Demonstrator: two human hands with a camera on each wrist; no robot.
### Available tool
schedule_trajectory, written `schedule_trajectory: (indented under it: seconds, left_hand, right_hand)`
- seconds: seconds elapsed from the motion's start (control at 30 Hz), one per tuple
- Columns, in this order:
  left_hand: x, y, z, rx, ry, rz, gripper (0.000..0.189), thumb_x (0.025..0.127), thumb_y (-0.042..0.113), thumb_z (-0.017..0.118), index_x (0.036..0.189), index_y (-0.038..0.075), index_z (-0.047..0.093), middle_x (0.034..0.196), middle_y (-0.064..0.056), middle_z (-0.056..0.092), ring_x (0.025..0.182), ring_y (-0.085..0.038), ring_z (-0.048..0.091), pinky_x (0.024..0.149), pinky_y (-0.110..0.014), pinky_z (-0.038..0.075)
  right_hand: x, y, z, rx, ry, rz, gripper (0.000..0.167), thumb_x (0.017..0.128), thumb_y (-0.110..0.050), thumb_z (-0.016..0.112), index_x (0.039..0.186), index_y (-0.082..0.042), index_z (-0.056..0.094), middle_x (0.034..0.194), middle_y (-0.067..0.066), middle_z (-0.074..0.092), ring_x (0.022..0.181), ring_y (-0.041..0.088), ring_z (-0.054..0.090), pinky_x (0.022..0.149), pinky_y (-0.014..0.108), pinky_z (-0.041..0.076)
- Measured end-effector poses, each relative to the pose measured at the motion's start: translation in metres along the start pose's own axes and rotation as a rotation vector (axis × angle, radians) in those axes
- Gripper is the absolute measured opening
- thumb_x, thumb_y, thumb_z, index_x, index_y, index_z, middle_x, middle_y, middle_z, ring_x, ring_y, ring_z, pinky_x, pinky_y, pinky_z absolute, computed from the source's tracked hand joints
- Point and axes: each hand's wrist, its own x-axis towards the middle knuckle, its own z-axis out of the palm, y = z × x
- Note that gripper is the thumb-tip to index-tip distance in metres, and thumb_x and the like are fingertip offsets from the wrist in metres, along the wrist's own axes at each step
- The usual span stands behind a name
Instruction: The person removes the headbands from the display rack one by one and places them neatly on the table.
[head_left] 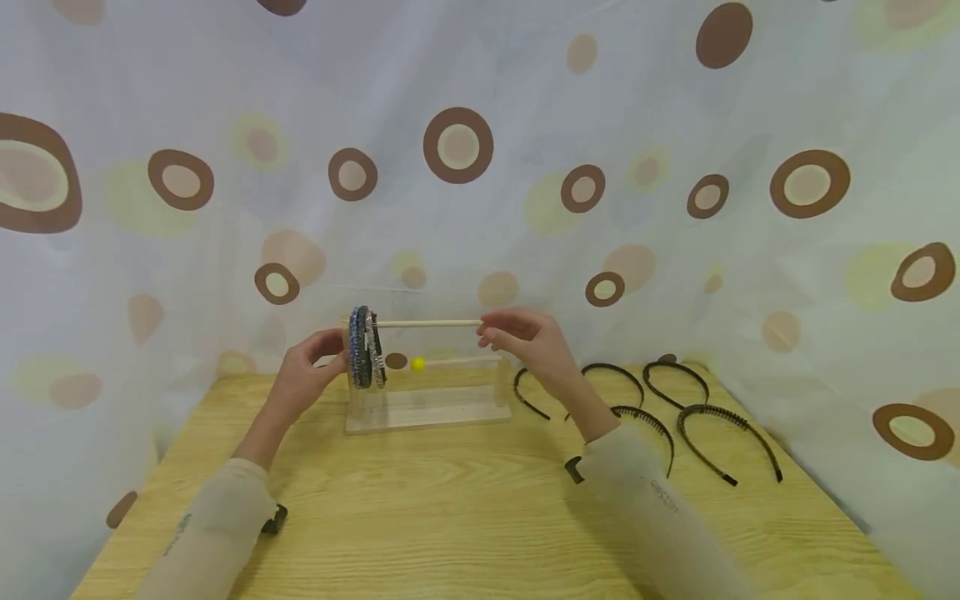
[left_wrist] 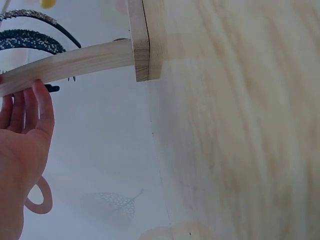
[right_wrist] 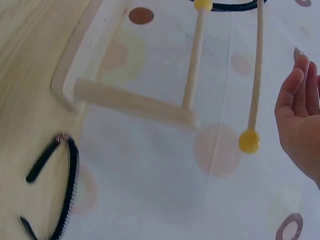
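A wooden stand (head_left: 427, 410) on the table carries two rods, one from each post. On the upper rod (head_left: 431, 323), against the left post, hang several glittery headbands (head_left: 362, 348), blue, black and silver. My left hand (head_left: 303, 375) grips that post (left_wrist: 95, 57) from the left, its fingertips at the wood in the left wrist view. The right hand (head_left: 536, 342) is at the free end of the upper rod with bent, loose fingers. In the right wrist view, the rod's yellow ball (right_wrist: 249, 142) shows uncovered, and the right hand (right_wrist: 302, 105) is apart from it.
Several black headbands (head_left: 731, 412) lie on the table (head_left: 420, 508) to the right, some partly behind the right forearm. The lower rod ends in another yellow ball (head_left: 418, 364). A patterned curtain (head_left: 480, 233) rises behind the table.
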Motion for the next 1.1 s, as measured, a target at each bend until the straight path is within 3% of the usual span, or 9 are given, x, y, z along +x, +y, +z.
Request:
schedule_trajectory:
  seconds: [0.17, 0.27, 0.4, 0.53, 0.8, 1.03, 1.1]
  left_hand:
    - [-0.001, -0.001, -0.001, -0.012, 0.010, 0.010, 0.043, 0.099, 0.019, 0.070, 0.136, 0.000, 0.060, 0.124, -0.017, 0.065, 0.115, -0.022, 0.059, 0.107, -0.051, 0.041]
    - [-0.001, 0.001, -0.001, -0.010, 0.007, 0.018, 0.045, 0.099, 0.023, 0.071, 0.137, 0.001, 0.060, 0.124, -0.017, 0.065, 0.116, -0.024, 0.058, 0.107, -0.051, 0.042]
    - [0.000, 0.000, -0.001, -0.015, -0.001, 0.012, 0.046, 0.099, 0.024, 0.071, 0.138, 0.001, 0.060, 0.125, -0.016, 0.065, 0.116, -0.022, 0.059, 0.102, -0.040, 0.047]
    - [0.000, -0.001, 0.000, -0.037, 0.011, 0.015, 0.046, 0.099, 0.023, 0.072, 0.136, 0.000, 0.060, 0.125, -0.017, 0.065, 0.114, -0.021, 0.060, 0.096, -0.029, 0.050]
    - [0.001, 0.007, 0.004, -0.028, -0.007, -0.010, 0.047, 0.100, 0.020, 0.069, 0.140, 0.000, 0.057, 0.130, -0.018, 0.063, 0.119, -0.027, 0.058, 0.099, -0.033, 0.049]
    - [-0.009, 0.042, 0.000, 0.015, -0.017, -0.002, 0.044, 0.101, 0.014, 0.067, 0.137, -0.008, 0.056, 0.129, -0.024, 0.062, 0.118, -0.032, 0.058, 0.096, -0.028, 0.049]
    - [-0.011, 0.044, -0.001, 0.021, -0.018, -0.012, 0.044, 0.101, 0.014, 0.067, 0.137, -0.008, 0.056, 0.129, -0.024, 0.062, 0.118, -0.031, 0.058, 0.095, -0.027, 0.049]
  right_hand:
    - [0.007, 0.013, 0.043, 0.060, -0.019, 0.039, 0.023, 0.098, -0.013, 0.071, 0.119, -0.004, 0.073, 0.110, 0.017, 0.072, 0.097, 0.035, 0.069, 0.084, 0.042, 0.057]
    - [0.011, 0.022, 0.069, 0.022, -0.041, 0.085, 0.025, 0.097, -0.020, 0.074, 0.120, -0.009, 0.074, 0.110, 0.009, 0.073, 0.099, 0.029, 0.069, 0.086, 0.041, 0.057]
    - [0.014, 0.034, 0.100, -0.055, -0.070, 0.145, 0.032, 0.096, -0.028, 0.075, 0.125, -0.015, 0.072, 0.116, 0.002, 0.072, 0.105, 0.019, 0.067, 0.088, 0.036, 0.056]
    - [0.021, 0.041, 0.125, -0.060, -0.071, 0.148, 0.039, 0.096, -0.027, 0.076, 0.130, -0.011, 0.068, 0.122, 0.004, 0.070, 0.109, 0.017, 0.065, 0.091, 0.035, 0.054]
    - [0.022, 0.044, 0.143, -0.082, 0.018, 0.130, 0.031, 0.094, -0.024, 0.078, 0.121, -0.011, 0.072, 0.109, -0.004, 0.071, 0.099, 0.013, 0.066, 0.084, 0.033, 0.055]
    - [0.023, 0.047, 0.148, -0.053, 0.042, 0.103, 0.024, 0.094, -0.019, 0.077, 0.115, -0.009, 0.074, 0.106, -0.001, 0.073, 0.095, 0.015, 0.066, 0.080, 0.033, 0.055]
    - [0.023, 0.048, 0.150, -0.043, 0.051, 0.102, 0.023, 0.094, -0.017, 0.078, 0.114, -0.007, 0.074, 0.105, 0.000, 0.073, 0.095, 0.015, 0.066, 0.080, 0.032, 0.055]
